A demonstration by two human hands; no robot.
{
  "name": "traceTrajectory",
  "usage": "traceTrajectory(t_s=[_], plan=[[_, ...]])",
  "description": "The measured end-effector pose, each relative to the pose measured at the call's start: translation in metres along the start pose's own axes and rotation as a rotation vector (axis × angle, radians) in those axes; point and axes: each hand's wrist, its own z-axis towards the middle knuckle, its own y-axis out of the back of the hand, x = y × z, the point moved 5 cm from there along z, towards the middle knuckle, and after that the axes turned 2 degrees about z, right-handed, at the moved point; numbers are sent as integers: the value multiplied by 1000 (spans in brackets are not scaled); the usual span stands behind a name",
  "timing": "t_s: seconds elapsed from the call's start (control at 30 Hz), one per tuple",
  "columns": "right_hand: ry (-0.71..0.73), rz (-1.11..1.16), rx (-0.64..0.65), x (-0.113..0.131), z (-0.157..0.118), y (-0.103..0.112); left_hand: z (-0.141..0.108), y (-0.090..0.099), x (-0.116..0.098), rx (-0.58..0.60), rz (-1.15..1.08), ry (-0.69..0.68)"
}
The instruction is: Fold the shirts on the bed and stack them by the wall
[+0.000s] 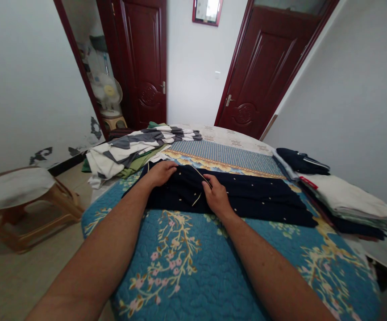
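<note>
A navy garment with small pale dots and cream piping [263,189] lies in a long folded strip across the blue floral quilted cover [180,285]. At its left part, my left hand [162,174] is closed on the cloth near the far edge, with the fingertips partly hidden. Near the middle, my right hand [216,194] pinches a piped edge between thumb and fingers. The cloth between the two hands is bunched and slightly raised, while the right end lies flat.
Rumpled grey-and-white clothes [139,145] and a green garment [141,162] lie at the far left. Folded clothes [343,196] are stacked at the right edge. A cloth-topped stool [15,189] stands on the left, and a fan [109,91] behind the doorway.
</note>
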Motion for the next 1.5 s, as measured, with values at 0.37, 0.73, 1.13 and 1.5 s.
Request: traceTrajectory(t_s=[0.37, 0.73, 1.13, 1.5], plan=[[-113, -469, 190, 7, -5, 6, -1, -11, 7, 55, 36, 42], [-62, -501, 135, 13, -6, 8, -3, -19, -63, -220, 85, -271], [-296, -615, 177, -50, 10, 38, 7, -81, -63, 148, 403, -16], [-627, -826, 77, -132, -24, 162, 10, -85, -58, 162, 443, -9]])
